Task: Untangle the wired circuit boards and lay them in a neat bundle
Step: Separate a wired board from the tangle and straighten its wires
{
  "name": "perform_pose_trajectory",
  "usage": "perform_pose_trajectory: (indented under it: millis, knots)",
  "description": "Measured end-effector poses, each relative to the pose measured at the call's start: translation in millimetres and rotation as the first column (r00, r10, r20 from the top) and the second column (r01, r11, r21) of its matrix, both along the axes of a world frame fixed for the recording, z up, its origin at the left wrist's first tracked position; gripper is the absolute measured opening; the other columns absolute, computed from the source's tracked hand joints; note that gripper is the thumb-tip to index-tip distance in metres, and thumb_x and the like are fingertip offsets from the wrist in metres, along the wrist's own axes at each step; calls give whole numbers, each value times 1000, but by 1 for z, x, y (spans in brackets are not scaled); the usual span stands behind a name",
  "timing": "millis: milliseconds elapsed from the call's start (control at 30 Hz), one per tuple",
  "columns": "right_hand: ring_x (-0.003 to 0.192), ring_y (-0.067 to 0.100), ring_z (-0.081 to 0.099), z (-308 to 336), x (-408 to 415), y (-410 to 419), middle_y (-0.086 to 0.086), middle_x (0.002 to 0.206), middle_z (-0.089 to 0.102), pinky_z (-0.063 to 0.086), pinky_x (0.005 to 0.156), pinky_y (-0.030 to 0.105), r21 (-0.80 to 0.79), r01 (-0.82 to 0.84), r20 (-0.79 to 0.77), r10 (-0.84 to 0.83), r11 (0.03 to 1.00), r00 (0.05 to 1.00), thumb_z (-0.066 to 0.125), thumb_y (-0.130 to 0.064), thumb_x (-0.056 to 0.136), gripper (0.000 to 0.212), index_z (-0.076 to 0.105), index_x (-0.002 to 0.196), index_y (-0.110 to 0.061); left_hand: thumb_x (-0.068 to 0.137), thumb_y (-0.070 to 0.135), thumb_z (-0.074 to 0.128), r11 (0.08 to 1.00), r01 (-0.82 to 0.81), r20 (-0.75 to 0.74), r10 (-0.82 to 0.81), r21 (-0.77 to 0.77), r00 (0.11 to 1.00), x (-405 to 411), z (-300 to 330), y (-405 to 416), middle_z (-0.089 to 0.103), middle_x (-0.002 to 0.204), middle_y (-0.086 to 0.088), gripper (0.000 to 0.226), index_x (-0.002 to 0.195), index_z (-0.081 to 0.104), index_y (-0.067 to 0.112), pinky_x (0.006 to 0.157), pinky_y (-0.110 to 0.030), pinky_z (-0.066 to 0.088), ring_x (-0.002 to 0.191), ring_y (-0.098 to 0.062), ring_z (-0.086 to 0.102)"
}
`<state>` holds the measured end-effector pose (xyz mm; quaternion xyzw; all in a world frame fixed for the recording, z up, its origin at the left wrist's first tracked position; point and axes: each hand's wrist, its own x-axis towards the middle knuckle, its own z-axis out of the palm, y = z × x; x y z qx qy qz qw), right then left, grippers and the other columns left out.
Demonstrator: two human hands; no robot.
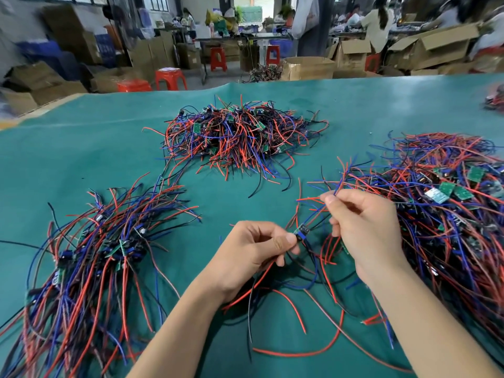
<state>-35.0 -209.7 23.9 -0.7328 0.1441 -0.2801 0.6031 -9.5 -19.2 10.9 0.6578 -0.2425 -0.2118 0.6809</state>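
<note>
Red-blue wires [313, 211]: right hand [365, 227] pinches strands, left hand [253, 252] pinches board [302, 231]; draw apart slowly, avoiding snags.

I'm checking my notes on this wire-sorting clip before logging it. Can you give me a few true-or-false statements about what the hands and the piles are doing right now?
1. The left hand pinches a small circuit board. True.
2. The right hand lies flat on the table. False: it is raised and pinches wires between its fingertips.
3. The table cover is green. True.
4. The combed bundle lies to the person's right. False: it lies to the left; a tangled heap is to the right.
5. A third pile sits farther back on the table. True.
</note>
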Motion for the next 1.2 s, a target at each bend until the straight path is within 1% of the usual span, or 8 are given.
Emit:
perform_pose_trajectory:
  millis: [100,267,400,533,667,833,1033,1200]
  knots:
    - [59,27,58,1,0,-8,-5,59,62,53,67,48,-218,107,48,-99,970,994,71,-20,94,16,74,79,-12,90,29,68,1000,-5,24,5,0,1000,-1,1,-1,53,54,0,22,77,74,12,44,-13,26,43,-4,34]
    - [69,13,58,6,-2,-13,-7,74,63,42,73,14,-420,308,227,-230,853,946,60,-32,93,24,74,83,-15,91,26,68,1000,-4,52,4,-1,999,-2,2,1,53,54,-1,22,77,74,11,45,-14,26,44,-6,33]
    - [71,38,69,5,1,-36,12,78,71,55,76,59,-210,373,196,-335,904,922,59,-44,91,30,71,88,-16,93,23,68,999,21,70,-23,28,997,-2,1,1,55,55,0,21,80,75,8,46,-16,27,47,-6,36]
    - [41,21,63,11,-2,-33,-2,55,64,54,53,51,-74,452,277,-417,889,866,53,-38,93,19,68,81,-33,94,25,67,998,33,97,-38,52,995,-3,1,0,57,57,1,20,80,75,14,50,-20,27,53,-10,39]
    - [38,12,59,18,-5,-39,-20,66,65,51,43,52,101,509,319,-512,855,797,50,-35,93,18,65,96,-25,96,19,64,998,-47,53,49,-32,997,1,-1,0,63,68,-5,18,81,74,18,54,-18,34,57,-11,44]
    - [53,14,62,5,-6,5,-5,71,71,55,51,41,-47,57,47,-55,997,997,59,-57,79,36,73,82,-24,92,19,64,994,-21,-12,20,-109,1000,2,-4,0,67,80,-9,10,94,74,17,57,-21,38,68,-21,45]
    - [55,4,58,7,-12,21,1,79,75,47,49,17,-81,-346,13,348,935,937,70,-42,83,18,79,86,-27,94,19,67,996,-34,-6,34,-88,999,3,-5,1,68,71,-8,12,88,74,11,52,-18,38,53,-12,45]
    - [67,6,64,6,-12,19,-1,78,76,48,61,25,-121,-444,-43,442,888,896,84,-19,79,11,78,88,-18,95,18,66,995,-69,3,69,-69,998,2,-2,-1,66,64,-8,23,72,70,17,46,-17,33,47,-10,38]
